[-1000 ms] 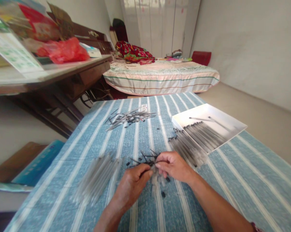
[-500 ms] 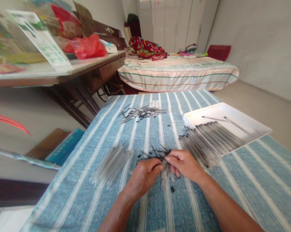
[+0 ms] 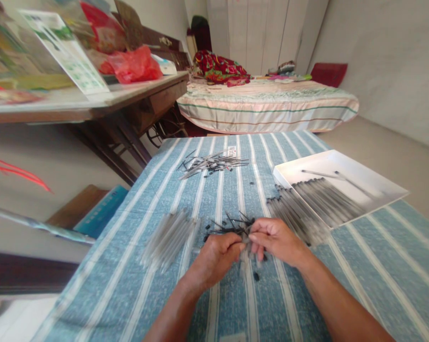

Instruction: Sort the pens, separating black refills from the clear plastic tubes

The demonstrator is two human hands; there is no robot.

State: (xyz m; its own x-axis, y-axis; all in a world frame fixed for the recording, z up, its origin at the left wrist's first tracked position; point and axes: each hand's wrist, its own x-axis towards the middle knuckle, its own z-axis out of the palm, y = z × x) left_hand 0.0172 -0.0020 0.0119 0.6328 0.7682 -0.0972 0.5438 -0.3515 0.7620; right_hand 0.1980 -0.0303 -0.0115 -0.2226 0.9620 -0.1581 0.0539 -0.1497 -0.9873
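Observation:
My left hand (image 3: 218, 256) and my right hand (image 3: 276, 240) meet over the middle of the cloth, fingertips close together. Each is closed in a pinch, and what sits between the fingers is too small and blurred to name. Just beyond and under them lies a loose pile of thin black sticks (image 3: 230, 228) with short black caps. Clear pieces partly show below the fingers. A single black cap (image 3: 256, 276) rests nearer to me. Left of my left hand is a bundle of clear tubes (image 3: 168, 240). To the right of my right hand lie rows of black-ended pen-like tubes (image 3: 293, 211).
A shallow white box (image 3: 385, 192) on the right holds more dark tubes. Farther back is another heap of thin rods (image 3: 214, 164). Striped blue cloth (image 3: 129, 280) covers the table. A side desk (image 3: 129, 97) stands left, and a bed (image 3: 267, 111) is beyond.
The whole view has shifted slightly, so things sit a little farther right. Both hands stay at nearly the same spot over the pile, still pinching.

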